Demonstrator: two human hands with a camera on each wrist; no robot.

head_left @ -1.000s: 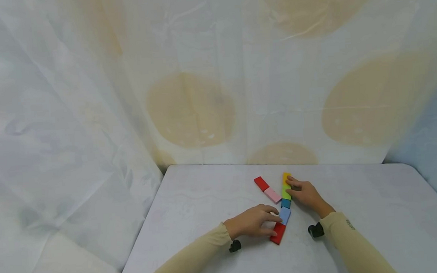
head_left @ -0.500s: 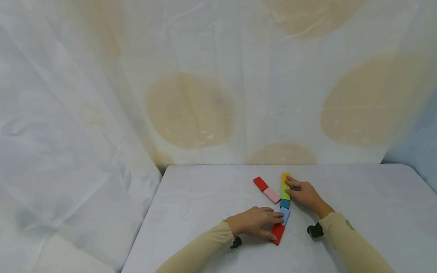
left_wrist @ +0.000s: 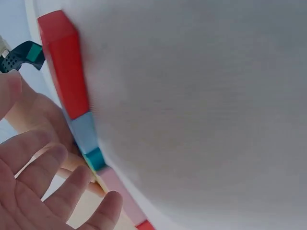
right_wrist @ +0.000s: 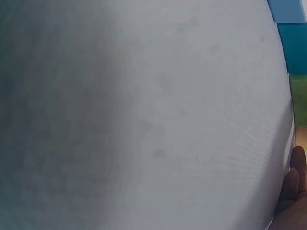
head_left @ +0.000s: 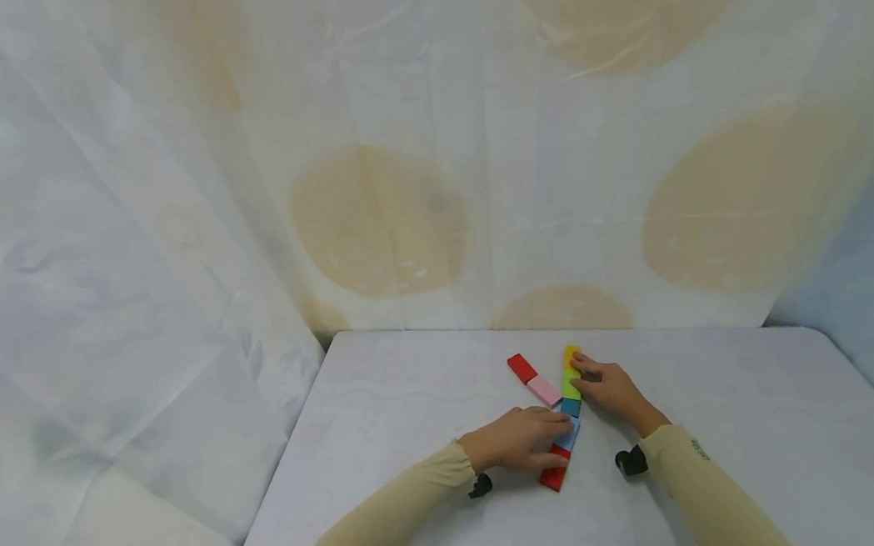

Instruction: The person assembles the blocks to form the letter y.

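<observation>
A row of flat blocks lies on the white table point(head_left: 717, 423): yellow point(head_left: 572, 353), green point(head_left: 570, 388), teal point(head_left: 570, 407), light blue point(head_left: 568, 440), red point(head_left: 555, 476). My left hand point(head_left: 526, 440) lies flat at the row's near end, fingers straight over the light blue block and the thumb beside the red one. My right hand point(head_left: 603, 385) rests on the far end, fingertips touching the yellow and green blocks. The left wrist view shows the red block point(left_wrist: 64, 67), the light blue point(left_wrist: 84, 133) and the teal point(left_wrist: 96, 159), with my spread fingers point(left_wrist: 43, 177) alongside.
A second red block point(head_left: 521, 368) and a pink block point(head_left: 544, 390) lie end to end just left of the row. Pale draped cloth point(head_left: 401, 183) closes off the back and left. The table's left edge point(head_left: 284, 474) runs near my left forearm.
My left hand has slid right onto the light blue block, covering more of it. The right hand and the far blocks have stayed put.
</observation>
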